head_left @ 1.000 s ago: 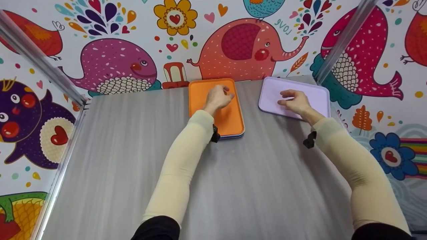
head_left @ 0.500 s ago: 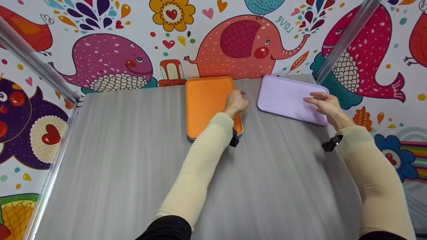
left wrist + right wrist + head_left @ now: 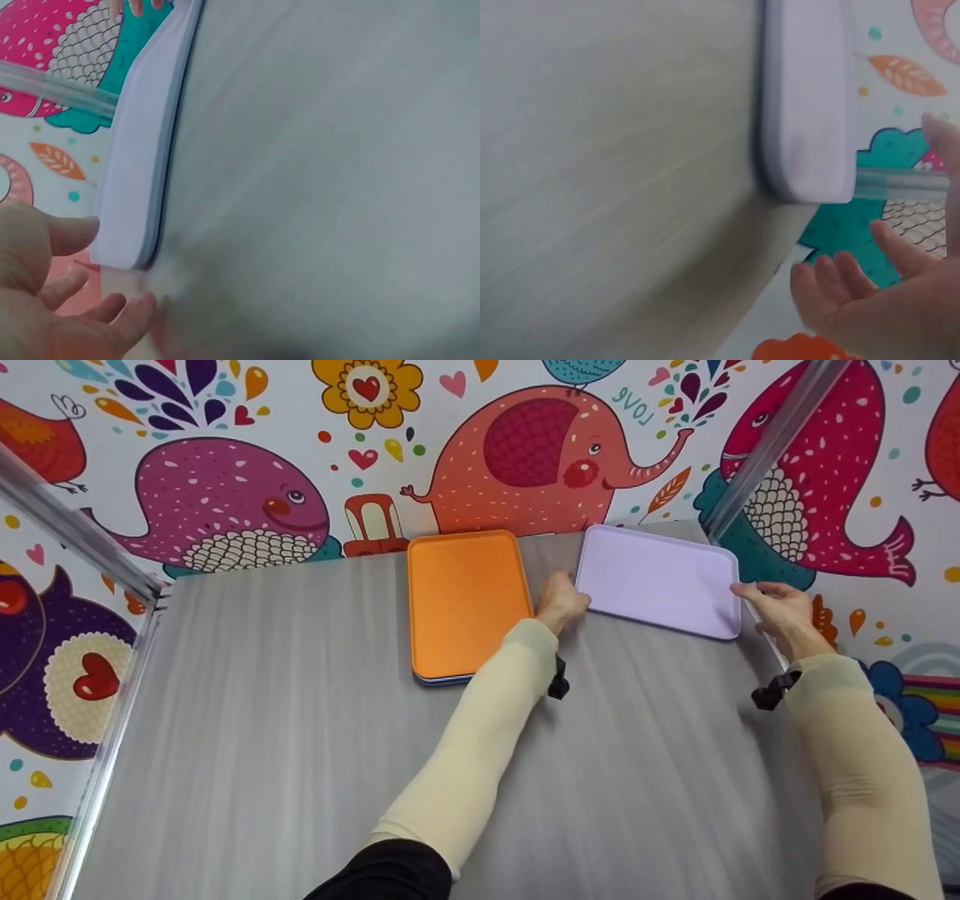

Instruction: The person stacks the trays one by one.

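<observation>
A lavender tray [image 3: 656,577] lies slightly askew on the table by the back wall, and a second rim seems to show beneath its edge. At its left end is my left hand [image 3: 562,598], fingers parted, with nothing gripped. The left wrist view has the thumb [image 3: 75,234] beside the tray's corner and the other fingers spread below it. My right hand [image 3: 784,611] is at the tray's right end. In the right wrist view its fingers [image 3: 844,277] are spread and apart from the tray's end [image 3: 810,150].
Left of my left hand, an orange tray [image 3: 469,600] sits on top of a stack with darker rims under it. The grey table [image 3: 285,720] meets cartoon-printed walls at the back and sides. Metal posts [image 3: 757,457] stand at the back corners.
My left hand has moved right, from over the orange tray to the lavender tray's left end. My right hand has shifted right, from above the lavender tray to its right end.
</observation>
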`<move>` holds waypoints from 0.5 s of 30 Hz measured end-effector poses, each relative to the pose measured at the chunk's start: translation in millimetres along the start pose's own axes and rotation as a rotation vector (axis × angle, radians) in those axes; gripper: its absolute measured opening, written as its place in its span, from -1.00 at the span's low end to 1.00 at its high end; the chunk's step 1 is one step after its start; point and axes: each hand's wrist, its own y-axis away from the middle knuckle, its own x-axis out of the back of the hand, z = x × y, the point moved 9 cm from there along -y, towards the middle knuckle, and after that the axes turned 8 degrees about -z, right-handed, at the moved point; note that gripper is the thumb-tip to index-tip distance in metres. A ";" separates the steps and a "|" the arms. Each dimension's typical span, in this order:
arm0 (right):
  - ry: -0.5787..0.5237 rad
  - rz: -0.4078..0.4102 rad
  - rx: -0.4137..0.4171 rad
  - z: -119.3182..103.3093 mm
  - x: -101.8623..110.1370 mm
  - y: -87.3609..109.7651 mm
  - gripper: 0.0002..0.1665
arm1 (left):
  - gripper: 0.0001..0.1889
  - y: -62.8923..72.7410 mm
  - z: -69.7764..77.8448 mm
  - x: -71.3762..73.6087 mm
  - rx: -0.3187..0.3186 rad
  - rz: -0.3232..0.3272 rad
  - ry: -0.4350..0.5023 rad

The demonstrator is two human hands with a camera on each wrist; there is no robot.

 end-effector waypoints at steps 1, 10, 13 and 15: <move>-0.015 -0.008 -0.008 2.2 0.1 -2.0 0.62 | -0.38 -3.6 2.1 -3.6 0.001 -0.010 0.004; -0.134 -0.109 -0.023 5.2 -15.2 -14.9 0.18 | -0.27 -63.0 -5.0 -40.2 -0.037 -0.046 0.066; -0.117 -0.134 -0.014 3.0 -14.2 -15.8 0.06 | -0.22 -78.7 -10.5 -46.0 -0.046 -0.076 0.104; -0.114 -0.147 -0.001 1.7 -11.5 -16.0 0.03 | -0.22 -87.6 -14.0 -47.8 -0.046 -0.093 0.137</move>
